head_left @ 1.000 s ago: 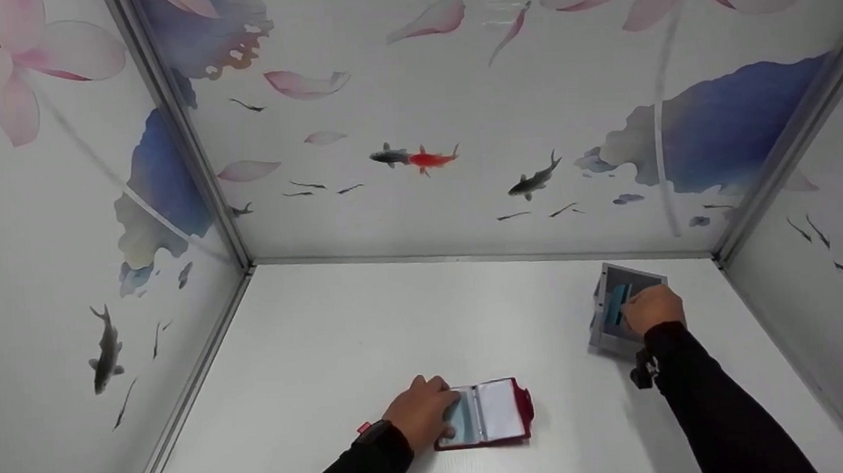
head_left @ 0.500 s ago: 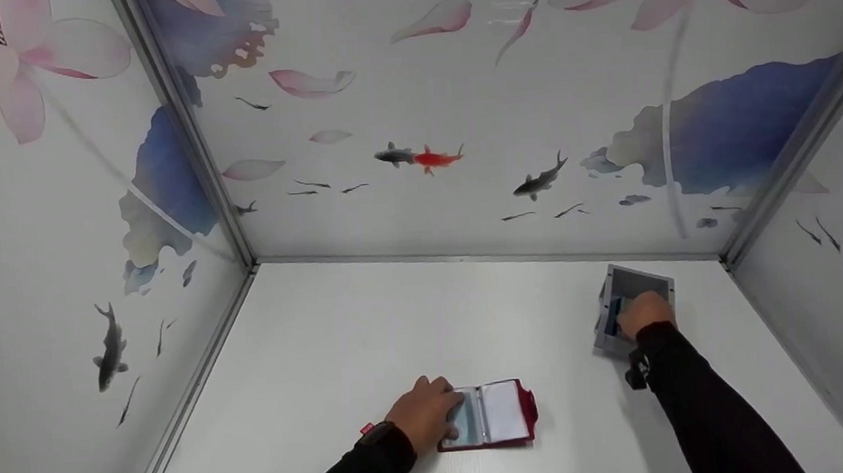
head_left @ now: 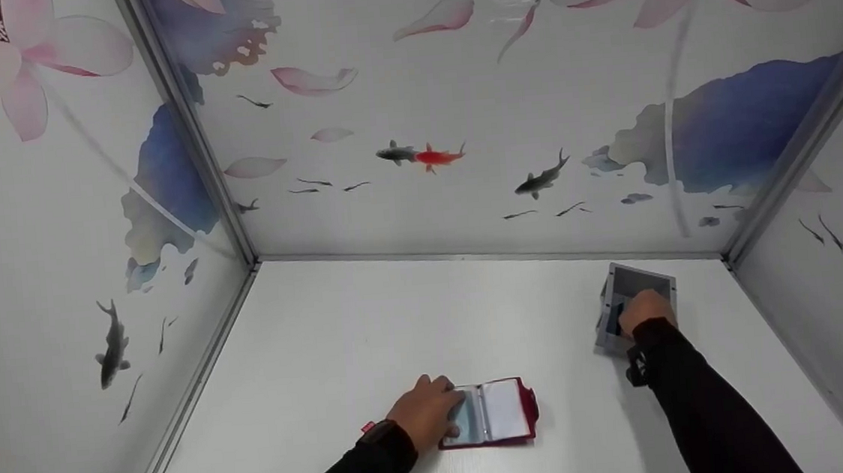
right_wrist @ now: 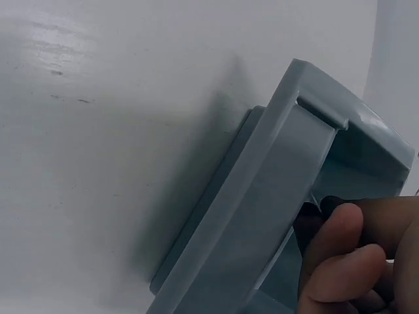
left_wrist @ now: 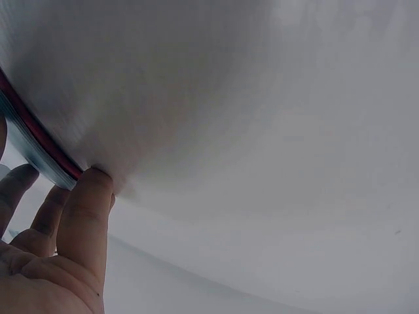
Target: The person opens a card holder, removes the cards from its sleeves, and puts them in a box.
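Observation:
A small card holder with a red cover [head_left: 529, 408] lies spread on the white table, with clear sleeves on the left and a white page [head_left: 505, 409] on the right. My left hand [head_left: 424, 413] rests on its left side, fingers extended over the sleeves. In the left wrist view, one fingertip touches the edge of the red cover [left_wrist: 39, 131]. My right hand [head_left: 647, 312] is inside a grey plastic box [head_left: 637, 277] with curled fingers. It pinches a card, now mostly hidden; in the right wrist view a dark piece [right_wrist: 306, 222] shows at the fingertips.
The white table [head_left: 368, 323] is bounded by printed panels with metal edging [head_left: 468, 258] at the back and left. The grey box stands near the back right corner, close to the back panel and right panel.
My right hand has moved deeper into the grey box, and the blue card it holds has gone down out of sight. My left hand stays on the card holder.

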{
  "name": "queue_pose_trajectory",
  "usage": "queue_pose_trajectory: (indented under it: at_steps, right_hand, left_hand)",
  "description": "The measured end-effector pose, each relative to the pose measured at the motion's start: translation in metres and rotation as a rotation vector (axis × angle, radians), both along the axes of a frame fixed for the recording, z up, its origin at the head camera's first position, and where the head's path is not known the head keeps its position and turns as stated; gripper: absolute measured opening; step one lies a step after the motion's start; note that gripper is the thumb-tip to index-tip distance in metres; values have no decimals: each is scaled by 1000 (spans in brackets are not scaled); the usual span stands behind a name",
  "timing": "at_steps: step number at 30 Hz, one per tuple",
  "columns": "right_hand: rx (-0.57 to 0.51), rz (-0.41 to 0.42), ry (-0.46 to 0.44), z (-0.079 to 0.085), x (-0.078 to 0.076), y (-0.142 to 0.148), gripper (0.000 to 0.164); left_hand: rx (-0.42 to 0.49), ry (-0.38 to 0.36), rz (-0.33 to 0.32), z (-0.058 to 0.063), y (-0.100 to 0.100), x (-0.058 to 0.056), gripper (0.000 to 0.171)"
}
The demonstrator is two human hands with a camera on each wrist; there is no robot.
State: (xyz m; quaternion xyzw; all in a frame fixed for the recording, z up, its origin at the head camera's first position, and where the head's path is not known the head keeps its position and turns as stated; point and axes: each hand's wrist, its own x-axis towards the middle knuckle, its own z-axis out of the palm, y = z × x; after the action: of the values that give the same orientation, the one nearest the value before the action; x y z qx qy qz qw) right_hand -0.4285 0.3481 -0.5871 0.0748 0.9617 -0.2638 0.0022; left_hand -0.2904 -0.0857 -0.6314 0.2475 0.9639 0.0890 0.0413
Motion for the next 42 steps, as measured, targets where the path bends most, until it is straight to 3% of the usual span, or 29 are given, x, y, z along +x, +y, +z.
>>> queue_pose_trajectory:
  at_steps: [6, 20, 28, 35, 42]
  right_hand:
    - [-40, -6, -5, 1, 3, 1, 49]
    - [-54, 30, -77, 9, 9, 5, 46]
    - [-98, 42, -43, 10, 12, 2, 47]
    - [-90, 22, -40, 22, 19, -3, 49]
    - [-193, 26, 47, 45, 37, -12, 47]
  left_hand:
    - [15, 5, -14, 5, 1, 2, 54]
    - [15, -13, -7, 0, -2, -1, 54]
    - [26, 6, -8, -3, -2, -1, 53]
    - [41, -4, -6, -1, -2, 1, 54]
    - [36, 2, 2, 1, -1, 0, 56]
